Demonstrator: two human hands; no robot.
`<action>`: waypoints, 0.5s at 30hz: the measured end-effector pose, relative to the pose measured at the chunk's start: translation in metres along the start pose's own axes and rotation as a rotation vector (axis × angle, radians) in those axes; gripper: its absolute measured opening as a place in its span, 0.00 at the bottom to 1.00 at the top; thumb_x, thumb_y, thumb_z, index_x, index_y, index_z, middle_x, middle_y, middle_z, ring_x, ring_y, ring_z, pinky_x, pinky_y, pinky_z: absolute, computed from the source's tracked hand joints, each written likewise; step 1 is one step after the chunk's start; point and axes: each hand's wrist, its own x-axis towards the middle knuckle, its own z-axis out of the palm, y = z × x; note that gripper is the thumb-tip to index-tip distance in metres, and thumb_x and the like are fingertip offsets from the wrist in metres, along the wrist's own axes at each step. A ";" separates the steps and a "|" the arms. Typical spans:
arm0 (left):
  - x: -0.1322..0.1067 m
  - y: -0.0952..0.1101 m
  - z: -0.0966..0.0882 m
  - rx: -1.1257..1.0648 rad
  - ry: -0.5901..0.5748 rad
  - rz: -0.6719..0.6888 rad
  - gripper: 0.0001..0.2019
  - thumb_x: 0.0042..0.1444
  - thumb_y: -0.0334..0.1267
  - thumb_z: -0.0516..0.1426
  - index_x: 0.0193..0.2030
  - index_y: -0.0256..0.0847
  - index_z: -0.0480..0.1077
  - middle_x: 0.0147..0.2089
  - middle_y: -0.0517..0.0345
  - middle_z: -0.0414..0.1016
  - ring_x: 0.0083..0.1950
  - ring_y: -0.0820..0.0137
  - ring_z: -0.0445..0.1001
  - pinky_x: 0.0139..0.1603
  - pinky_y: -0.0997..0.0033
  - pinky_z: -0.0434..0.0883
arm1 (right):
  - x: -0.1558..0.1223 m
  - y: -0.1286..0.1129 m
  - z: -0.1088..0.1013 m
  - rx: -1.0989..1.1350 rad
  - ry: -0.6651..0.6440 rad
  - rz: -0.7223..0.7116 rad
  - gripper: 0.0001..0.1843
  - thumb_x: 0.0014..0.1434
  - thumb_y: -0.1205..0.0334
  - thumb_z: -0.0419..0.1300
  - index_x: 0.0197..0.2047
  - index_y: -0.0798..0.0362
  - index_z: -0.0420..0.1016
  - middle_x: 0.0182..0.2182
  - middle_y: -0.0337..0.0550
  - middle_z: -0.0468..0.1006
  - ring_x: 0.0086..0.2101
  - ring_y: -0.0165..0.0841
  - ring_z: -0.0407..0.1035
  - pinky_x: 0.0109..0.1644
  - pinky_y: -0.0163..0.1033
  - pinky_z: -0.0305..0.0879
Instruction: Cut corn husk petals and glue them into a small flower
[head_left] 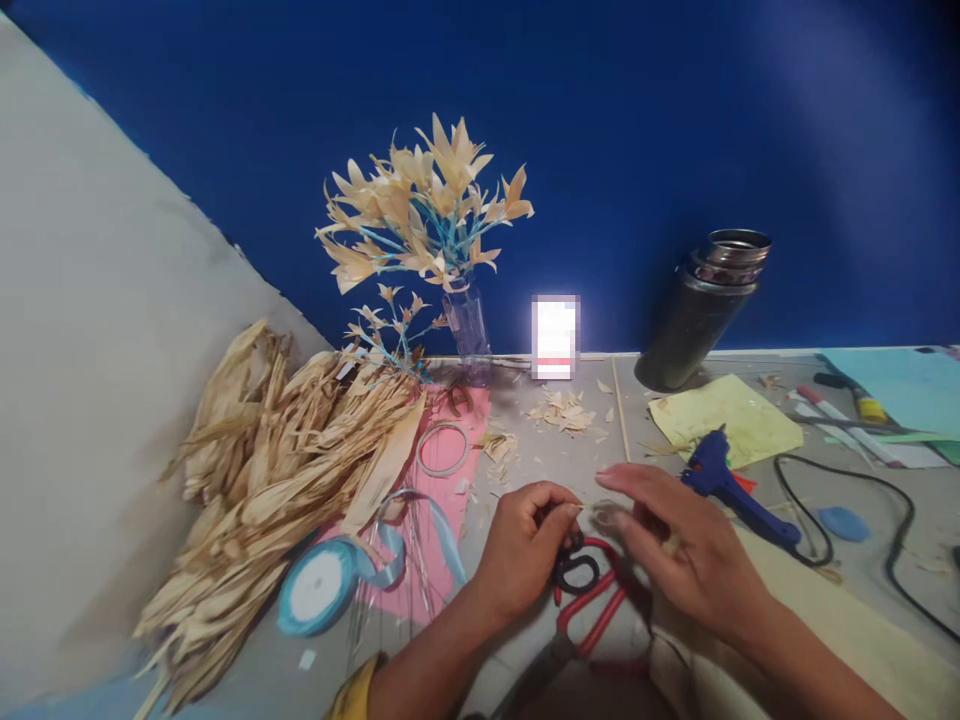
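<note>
My left hand (525, 545) is closed, thumb and forefinger pinched on a tiny pale piece at their tips, too small to name. Facing it, my right hand (686, 545) has its thumb and forefinger apart, close to that piece; its fingertips are slightly blurred. Below the hands lie black-handled scissors (576, 588) and a red-handled cutting tool (596, 620), partly overlapping. Beyond the hands, small cut petal-like pieces of husk (566, 412) lie in a loose heap. A blue glue gun (724, 490) rests to the right of my right hand.
Dried corn husks (300, 480) are piled at left, beside a blue ribbon spool (319, 585) and pink paper (450, 480) with thin wires and a tape ring (442, 448). Husk flowers (442, 200) stand in a clear bottle (466, 320). A dark flask (694, 315) and black cord (900, 500) are at right.
</note>
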 end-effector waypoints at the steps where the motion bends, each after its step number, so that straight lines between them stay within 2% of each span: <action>1: -0.001 0.000 0.001 0.008 -0.016 0.005 0.07 0.57 0.37 0.58 0.33 0.37 0.76 0.25 0.60 0.73 0.27 0.72 0.69 0.31 0.74 0.66 | -0.002 0.000 0.002 -0.010 -0.024 -0.051 0.14 0.66 0.61 0.59 0.54 0.50 0.77 0.49 0.52 0.82 0.42 0.39 0.79 0.43 0.39 0.75; 4: -0.002 -0.002 0.004 0.018 -0.059 -0.001 0.10 0.57 0.38 0.58 0.28 0.37 0.75 0.23 0.61 0.71 0.26 0.74 0.67 0.30 0.75 0.65 | -0.006 0.001 0.008 -0.076 -0.075 -0.155 0.13 0.68 0.56 0.59 0.52 0.51 0.78 0.43 0.51 0.83 0.38 0.38 0.79 0.39 0.38 0.74; 7: -0.002 -0.003 0.005 -0.036 -0.076 -0.069 0.11 0.56 0.40 0.59 0.28 0.37 0.74 0.22 0.60 0.71 0.24 0.74 0.67 0.29 0.75 0.65 | -0.005 0.006 0.010 -0.106 -0.108 -0.190 0.11 0.71 0.59 0.55 0.47 0.51 0.79 0.33 0.46 0.83 0.31 0.35 0.78 0.34 0.37 0.70; 11: -0.001 -0.002 0.003 -0.089 -0.070 -0.098 0.10 0.55 0.42 0.60 0.29 0.36 0.75 0.24 0.59 0.73 0.24 0.74 0.68 0.27 0.75 0.65 | 0.000 0.007 0.005 -0.073 -0.103 -0.184 0.10 0.71 0.64 0.56 0.39 0.52 0.78 0.29 0.44 0.81 0.29 0.34 0.75 0.33 0.37 0.67; 15: -0.001 0.000 0.001 -0.077 -0.031 -0.055 0.09 0.55 0.41 0.61 0.30 0.36 0.75 0.24 0.58 0.74 0.24 0.74 0.69 0.28 0.75 0.66 | 0.003 0.005 0.002 -0.036 -0.097 -0.161 0.09 0.69 0.67 0.55 0.40 0.52 0.76 0.28 0.42 0.79 0.28 0.33 0.73 0.33 0.36 0.66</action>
